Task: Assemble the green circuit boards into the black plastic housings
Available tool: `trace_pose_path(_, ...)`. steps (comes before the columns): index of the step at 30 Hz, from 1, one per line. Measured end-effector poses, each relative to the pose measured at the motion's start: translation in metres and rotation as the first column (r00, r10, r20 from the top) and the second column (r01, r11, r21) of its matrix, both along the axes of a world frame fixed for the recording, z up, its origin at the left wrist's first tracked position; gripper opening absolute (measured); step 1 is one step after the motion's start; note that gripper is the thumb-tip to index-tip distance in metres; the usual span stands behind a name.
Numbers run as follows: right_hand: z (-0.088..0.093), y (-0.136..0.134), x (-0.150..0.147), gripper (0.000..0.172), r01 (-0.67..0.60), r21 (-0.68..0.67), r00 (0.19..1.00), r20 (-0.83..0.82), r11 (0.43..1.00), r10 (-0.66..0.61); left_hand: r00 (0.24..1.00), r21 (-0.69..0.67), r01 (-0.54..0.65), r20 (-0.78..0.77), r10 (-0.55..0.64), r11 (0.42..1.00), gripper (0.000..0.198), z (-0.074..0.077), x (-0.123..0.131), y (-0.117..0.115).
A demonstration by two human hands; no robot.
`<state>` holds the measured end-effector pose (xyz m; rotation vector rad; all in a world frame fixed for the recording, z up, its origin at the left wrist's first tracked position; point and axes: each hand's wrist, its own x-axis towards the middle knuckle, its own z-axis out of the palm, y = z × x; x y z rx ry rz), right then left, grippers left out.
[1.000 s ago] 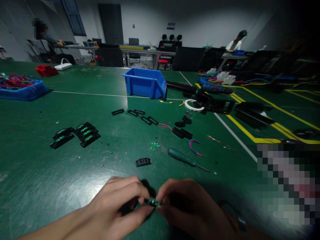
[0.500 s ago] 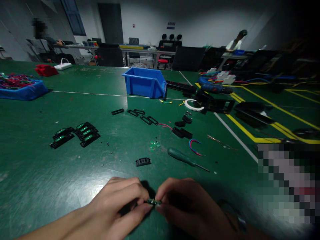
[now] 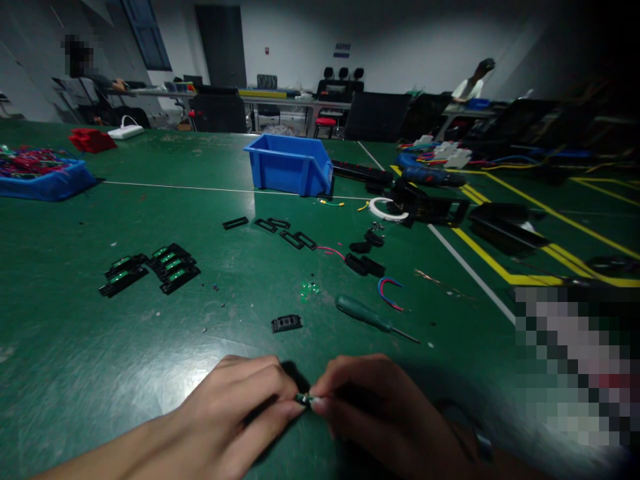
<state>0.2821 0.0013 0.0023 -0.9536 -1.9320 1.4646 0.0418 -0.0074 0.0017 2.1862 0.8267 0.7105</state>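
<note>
Between my fingertips, low in the middle of the view, is a small green circuit board (image 3: 303,399), mostly hidden by the fingers. My left hand (image 3: 245,407) pinches its left end, and my right hand (image 3: 370,400) pinches its right end. Just beyond the hands a black plastic housing (image 3: 287,324) lies on the table. Past it is a small pile of green circuit pieces (image 3: 309,290). A screwdriver with a green handle (image 3: 361,313) rests to their right, its tip toward the right.
Black housings with green boards (image 3: 173,267) sit grouped at left. Several black frames (image 3: 266,225) lie farther back, before a blue bin (image 3: 290,163). Red and blue wires (image 3: 384,291) are at right. A blue tray (image 3: 55,187) holds wires at far left. Two people sit in the background.
The fingertips have closed in a little around the circuit board, and less of it shows. Everything on the table stays where it was.
</note>
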Motion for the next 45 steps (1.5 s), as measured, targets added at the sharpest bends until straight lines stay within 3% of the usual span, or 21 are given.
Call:
trace_pose_path(19, -0.0016, -0.0031, -0.0017, 0.017, 0.021, 0.129, 0.999, 0.037, 0.991, -0.026, 0.999, 0.022, 0.029, -0.036, -0.029, 0.999, 0.005, 0.0019, -0.0015, -0.0002)
trace_pose_path(45, -0.0037, -0.0019, 0.0000, 0.017, 0.001, 0.073, 0.998, 0.068, 0.997, -0.006, 0.990, 0.001, 0.090, -0.107, -0.090, 0.996, 0.005, -0.0039, -0.0039, -0.0004)
